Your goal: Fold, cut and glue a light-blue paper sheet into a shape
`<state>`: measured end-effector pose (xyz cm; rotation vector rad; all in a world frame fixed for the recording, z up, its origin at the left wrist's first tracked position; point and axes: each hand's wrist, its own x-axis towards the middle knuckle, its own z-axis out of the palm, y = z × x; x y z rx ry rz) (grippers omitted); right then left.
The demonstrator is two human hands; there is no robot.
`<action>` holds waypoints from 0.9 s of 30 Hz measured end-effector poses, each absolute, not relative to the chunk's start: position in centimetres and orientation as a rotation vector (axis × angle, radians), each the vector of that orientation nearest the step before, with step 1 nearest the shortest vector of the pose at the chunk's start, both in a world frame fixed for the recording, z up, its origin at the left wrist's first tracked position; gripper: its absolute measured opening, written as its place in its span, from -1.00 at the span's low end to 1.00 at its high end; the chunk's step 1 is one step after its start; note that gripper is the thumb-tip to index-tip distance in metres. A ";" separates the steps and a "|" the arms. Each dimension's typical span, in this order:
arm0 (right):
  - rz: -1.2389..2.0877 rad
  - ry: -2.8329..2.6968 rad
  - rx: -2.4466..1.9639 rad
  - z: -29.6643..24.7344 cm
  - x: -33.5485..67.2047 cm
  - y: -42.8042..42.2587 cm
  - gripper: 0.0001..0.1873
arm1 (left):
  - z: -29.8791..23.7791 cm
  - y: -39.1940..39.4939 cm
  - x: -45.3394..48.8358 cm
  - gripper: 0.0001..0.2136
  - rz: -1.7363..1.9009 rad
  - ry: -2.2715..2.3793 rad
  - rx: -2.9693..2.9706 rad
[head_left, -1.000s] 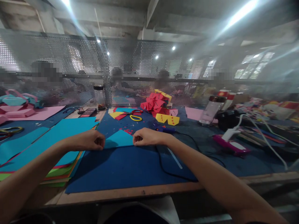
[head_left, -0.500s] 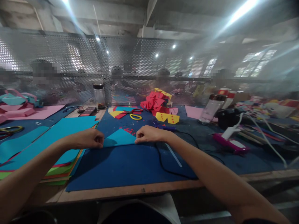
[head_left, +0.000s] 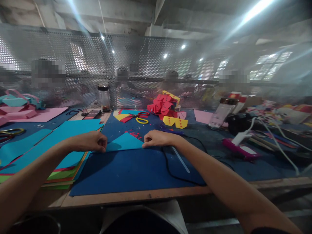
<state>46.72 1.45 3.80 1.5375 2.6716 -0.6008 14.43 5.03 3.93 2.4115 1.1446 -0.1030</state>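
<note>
One blue paper triangle (head_left: 125, 144) between both hands (head_left: 98, 141) (head_left: 153, 138)

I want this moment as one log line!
left hand: curled at left corner of blue paper triangle | right hand: curled at its right corner | beyond: scissors, red paper pieces | left side: blue sheets

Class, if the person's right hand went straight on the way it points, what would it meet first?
Most likely the folded blue paper, whose right corner is at the right hand, with the left hand beyond. Depth is hard to judge, so it might skim just over the paper.
</note>
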 end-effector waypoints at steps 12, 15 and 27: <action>-0.630 2.633 1.554 3.8 47.0 1.7 -0.68 | 4.0 5.1 14.4 -0.85 -0.114 1.191 2.381; -0.654 2.632 1.551 3.7 47.2 1.8 -0.68 | 4.2 5.1 14.3 -0.86 -0.129 1.171 2.389; -0.664 2.624 1.494 4.2 47.5 1.5 -0.78 | 3.9 5.5 14.0 -0.88 -0.121 1.158 2.301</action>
